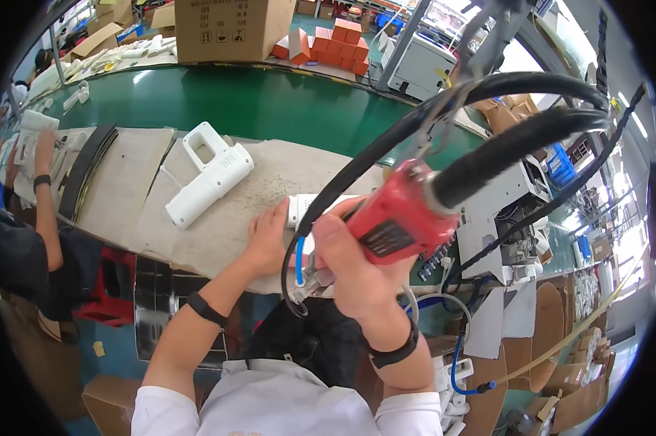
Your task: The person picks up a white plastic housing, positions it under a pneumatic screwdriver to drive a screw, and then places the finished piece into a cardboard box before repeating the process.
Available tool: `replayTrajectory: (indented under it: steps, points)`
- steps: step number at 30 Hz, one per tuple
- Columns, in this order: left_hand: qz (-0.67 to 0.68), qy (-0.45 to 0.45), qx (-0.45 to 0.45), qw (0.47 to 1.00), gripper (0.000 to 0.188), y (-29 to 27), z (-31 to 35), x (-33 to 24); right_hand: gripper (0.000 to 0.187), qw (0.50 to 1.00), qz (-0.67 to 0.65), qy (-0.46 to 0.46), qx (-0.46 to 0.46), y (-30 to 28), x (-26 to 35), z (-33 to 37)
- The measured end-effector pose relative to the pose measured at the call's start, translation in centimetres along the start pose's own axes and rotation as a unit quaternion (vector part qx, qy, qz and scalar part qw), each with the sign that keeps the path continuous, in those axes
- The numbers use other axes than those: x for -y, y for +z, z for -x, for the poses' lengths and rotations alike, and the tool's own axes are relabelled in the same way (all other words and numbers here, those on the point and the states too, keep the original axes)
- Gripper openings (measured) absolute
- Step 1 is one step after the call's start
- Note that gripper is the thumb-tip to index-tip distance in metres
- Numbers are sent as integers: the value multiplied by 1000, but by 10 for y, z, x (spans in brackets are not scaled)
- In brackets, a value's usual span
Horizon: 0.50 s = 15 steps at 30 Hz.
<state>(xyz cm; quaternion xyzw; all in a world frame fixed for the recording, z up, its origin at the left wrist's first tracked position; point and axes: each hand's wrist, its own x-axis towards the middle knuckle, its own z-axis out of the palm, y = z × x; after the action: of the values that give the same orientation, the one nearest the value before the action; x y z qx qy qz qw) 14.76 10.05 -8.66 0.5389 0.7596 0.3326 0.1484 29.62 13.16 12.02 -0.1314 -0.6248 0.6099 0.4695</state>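
In my right hand (357, 265) is a red electric screwdriver (404, 218), its thick black cable running up and to the right. The tool covers much of what lies beneath it. My left hand (270, 236) grips the left end of a white plastic housing (299, 209) on the bench mat; the rest of that housing and some fingertips are hidden behind the tool and its cord. Farther left lies a white gun-shaped device (212, 182) with a loop handle, touched by neither hand.
Beyond the beige mat (132, 167) runs a green conveyor belt (146, 94). A cardboard box (230, 29) and orange boxes (342, 47) stand behind it. A co-worker's hand (45, 145) is at the far left. Dangling cables (560, 196) and a grey machine (488, 218) occupy the right.
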Motion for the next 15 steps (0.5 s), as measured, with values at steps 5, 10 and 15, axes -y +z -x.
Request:
replayTrajectory:
  steps: [5,10,15]
  points:
    - [-48,47,-51,996,118,17,-6,20,30,1000,14,5,7,2,-37,11]
    - [35,-3,-52,998,110,3,-1,25,17,998,12,-36,57,8,-30,1]
    - [166,-23,63,984,102,21,-10,-11,24,997,46,-45,-45,-26,28,-41]
